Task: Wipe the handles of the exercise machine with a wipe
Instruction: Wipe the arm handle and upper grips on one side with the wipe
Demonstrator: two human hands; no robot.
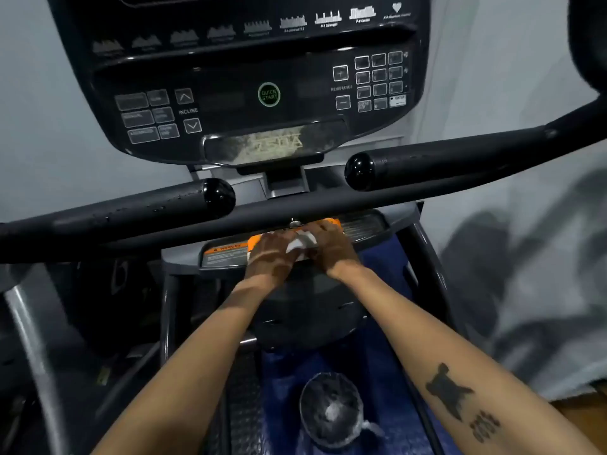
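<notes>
A white wipe (pixel 301 244) is bunched between my two hands, low in front of the machine, just below the black crossbar (pixel 249 218). My left hand (pixel 272 254) holds its left side and my right hand (pixel 328 247) pinches its right side. The left handle (pixel 131 211) and the right handle (pixel 460 159) are black bars with glossy round ends, and droplets show on their surfaces. Neither hand touches a handle.
The black console (pixel 249 93) with buttons and a green quick-start button stands above the handles. An orange warning label (pixel 230 251) sits under my hands. A small bin lined with clear plastic (pixel 331 412) stands on the blue floor below. A pale wall lies to the right.
</notes>
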